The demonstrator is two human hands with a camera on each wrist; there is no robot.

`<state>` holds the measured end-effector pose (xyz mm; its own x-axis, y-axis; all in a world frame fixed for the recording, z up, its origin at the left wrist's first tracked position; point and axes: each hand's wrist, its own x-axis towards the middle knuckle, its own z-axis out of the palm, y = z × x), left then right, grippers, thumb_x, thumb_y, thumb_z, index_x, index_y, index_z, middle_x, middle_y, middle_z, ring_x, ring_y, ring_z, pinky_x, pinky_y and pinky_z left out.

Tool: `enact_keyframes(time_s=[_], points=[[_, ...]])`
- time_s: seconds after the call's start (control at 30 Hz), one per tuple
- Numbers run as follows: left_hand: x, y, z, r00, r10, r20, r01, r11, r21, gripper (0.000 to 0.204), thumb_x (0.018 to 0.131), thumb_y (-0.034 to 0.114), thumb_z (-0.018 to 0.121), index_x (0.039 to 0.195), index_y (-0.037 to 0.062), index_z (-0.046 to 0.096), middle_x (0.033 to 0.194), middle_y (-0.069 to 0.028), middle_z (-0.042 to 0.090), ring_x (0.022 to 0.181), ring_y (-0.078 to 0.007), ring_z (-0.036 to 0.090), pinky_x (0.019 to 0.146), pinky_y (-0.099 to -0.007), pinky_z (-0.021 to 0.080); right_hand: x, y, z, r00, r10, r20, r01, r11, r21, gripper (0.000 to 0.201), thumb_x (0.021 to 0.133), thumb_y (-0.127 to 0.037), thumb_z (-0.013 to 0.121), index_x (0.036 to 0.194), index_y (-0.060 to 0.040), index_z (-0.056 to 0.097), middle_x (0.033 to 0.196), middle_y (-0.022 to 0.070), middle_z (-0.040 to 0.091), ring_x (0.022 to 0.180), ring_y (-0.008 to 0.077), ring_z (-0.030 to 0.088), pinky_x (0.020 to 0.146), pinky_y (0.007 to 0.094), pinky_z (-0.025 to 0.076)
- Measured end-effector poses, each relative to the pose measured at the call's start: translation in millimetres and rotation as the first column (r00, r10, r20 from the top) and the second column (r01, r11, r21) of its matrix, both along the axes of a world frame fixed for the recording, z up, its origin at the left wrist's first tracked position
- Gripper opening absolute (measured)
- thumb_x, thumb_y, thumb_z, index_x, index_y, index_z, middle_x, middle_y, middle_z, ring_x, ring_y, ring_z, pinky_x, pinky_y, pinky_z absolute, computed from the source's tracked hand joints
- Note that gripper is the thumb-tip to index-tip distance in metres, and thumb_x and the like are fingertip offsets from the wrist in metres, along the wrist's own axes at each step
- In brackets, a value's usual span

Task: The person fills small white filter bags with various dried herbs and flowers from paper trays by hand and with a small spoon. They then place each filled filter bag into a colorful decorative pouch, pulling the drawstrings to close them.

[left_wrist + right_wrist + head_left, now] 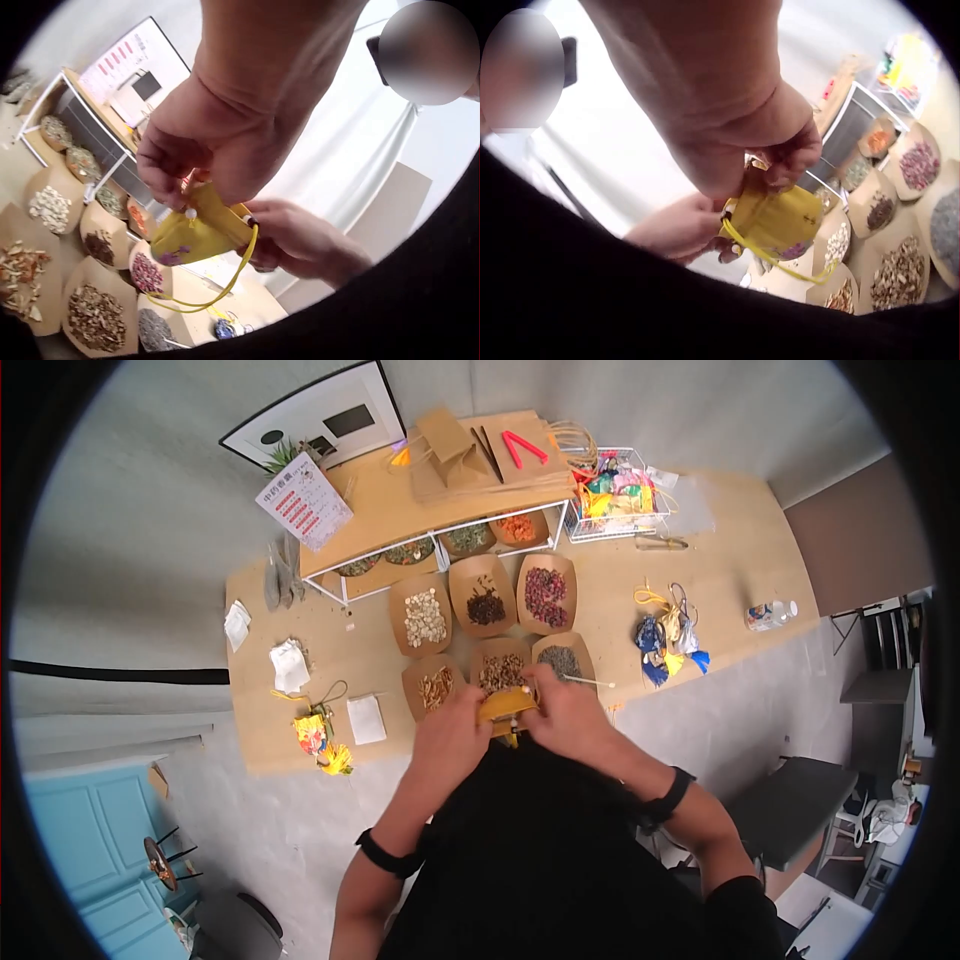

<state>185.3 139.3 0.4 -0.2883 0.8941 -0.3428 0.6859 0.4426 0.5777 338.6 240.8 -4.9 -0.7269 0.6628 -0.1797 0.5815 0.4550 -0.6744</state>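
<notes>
Both hands hold a small yellow drawstring pouch [507,705] close in front of the body, over the table's near edge. The left hand [452,732] pinches the pouch's top edge on one side. On the opposite side the right hand [568,712] grips it with curled fingers. A yellow cord [223,301] with a bead loops down from the pouch, and purple embroidery [791,251] decorates its lower part. Just beyond the hands stand paper trays of dried herbs, among them brown chopped pieces [502,672] and grey-purple buds [560,660].
More trays hold white pieces [425,617], dark cloves [486,606] and red buds [546,598]. Behind them rises a wooden shelf [400,510] on a white frame. Tasselled sachets [668,638] and a bottle [771,615] lie right; a tasselled pouch [312,735] and white paper [366,718] lie left.
</notes>
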Motion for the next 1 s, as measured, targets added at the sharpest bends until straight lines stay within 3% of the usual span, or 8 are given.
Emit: enact_keyframes(time_s=[0.17,0.23,0.37,0.7,0.77,0.8,0.87,1.0], points=[[-8,-4,1,0.997,-0.079,0.011,0.079,0.997,-0.014,0.041,0.083,0.016,0.063,0.12,0.0036,0.052,0.117,-0.0178,0.059,0.104,-0.0335,0.061,0.086,-0.0426,0.049,-2,3,1,0.999,-0.027,-0.029,0.025,0.998,-0.053,0.043,0.079,-0.008,0.059,0.12,-0.001,0.048,0.071,0.02,0.063,0.067,0.0351,0.065,0.062,0.0411,0.051],[-26,-18,16,0.886,-0.045,0.461,-0.019,0.991,0.134,0.07,0.078,0.019,0.075,0.138,0.0045,0.042,0.131,-0.016,0.053,0.12,-0.0284,0.055,0.098,-0.0374,0.044,1,-2,21,0.989,-0.104,-0.102,0.073,0.959,-0.274,0.044,0.08,-0.005,0.056,0.123,-0.0004,0.047,0.068,0.014,0.062,0.062,0.0235,0.063,0.058,0.0337,0.048],[-39,-38,39,0.712,-0.222,0.667,0.105,0.972,0.211,0.106,0.065,0.016,0.089,0.149,0.0055,0.026,0.147,-0.0132,0.039,0.134,-0.023,0.041,0.111,-0.037,0.033,9,-4,62,0.982,-0.165,-0.094,0.103,0.878,-0.467,0.043,0.082,0.0,0.052,0.125,-0.0009,0.046,0.073,0.0078,0.062,0.061,0.0122,0.057,0.057,0.0275,0.045],[-12,-34,46,0.517,-0.094,0.851,-0.008,0.993,0.115,0.066,0.074,0.0,0.071,0.135,0.0021,0.045,0.115,-0.0082,0.06,0.106,-0.015,0.058,0.094,-0.0289,0.046,15,-11,94,0.948,-0.261,-0.183,-0.014,0.54,-0.841,0.047,0.09,-0.001,0.058,0.132,-0.0057,0.036,0.088,0.0052,0.063,0.064,0.0067,0.055,0.056,0.022,0.045],[-11,-35,45,0.607,-0.132,0.784,-0.002,0.986,0.167,0.061,0.074,0.0,0.069,0.131,0.0018,0.048,0.112,-0.0076,0.06,0.103,-0.0143,0.058,0.092,-0.0285,0.046,19,-13,99,0.948,-0.222,-0.226,0.081,0.859,-0.506,0.038,0.088,-0.006,0.065,0.122,-0.0014,0.049,0.088,0.0072,0.062,0.071,0.0135,0.06,0.057,0.0283,0.047],[-11,-35,44,0.689,-0.167,0.705,0.012,0.976,0.219,0.056,0.074,0.0,0.068,0.128,0.0015,0.05,0.109,-0.007,0.061,0.1,-0.0136,0.059,0.09,-0.0281,0.047,20,-10,100,0.948,-0.22,-0.229,0.078,0.859,-0.505,0.038,0.088,-0.006,0.065,0.122,-0.0014,0.049,0.088,0.0072,0.062,0.071,0.0135,0.06,0.057,0.0283,0.047],[-10,-34,41,0.647,-0.168,0.744,0.003,0.976,0.218,0.055,0.075,0.0,0.067,0.127,0.0013,0.051,0.109,-0.0078,0.061,0.101,-0.0138,0.059,0.09,-0.0284,0.047,23,-3,104,0.868,0.125,-0.48,-0.017,0.975,0.223,0.022,0.083,-0.007,0.071,0.103,-0.0024,0.063,0.093,0.0096,0.06,0.073,0.0207,0.061,0.058,0.0304,0.048],[-4,-32,40,0.644,-0.156,0.749,0.044,0.985,0.168,0.056,0.075,0.002,0.067,0.128,0.0014,0.049,0.11,-0.0094,0.062,0.101,-0.0161,0.06,0.091,-0.0302,0.047,23,-5,119,0.933,0.282,-0.224,-0.231,0.946,0.229,0.014,0.079,-0.011,0.074,0.089,-0.0037,0.069,0.109,0.0126,0.058,0.096,0.0283,0.059,0.082,0.0371,0.047]])
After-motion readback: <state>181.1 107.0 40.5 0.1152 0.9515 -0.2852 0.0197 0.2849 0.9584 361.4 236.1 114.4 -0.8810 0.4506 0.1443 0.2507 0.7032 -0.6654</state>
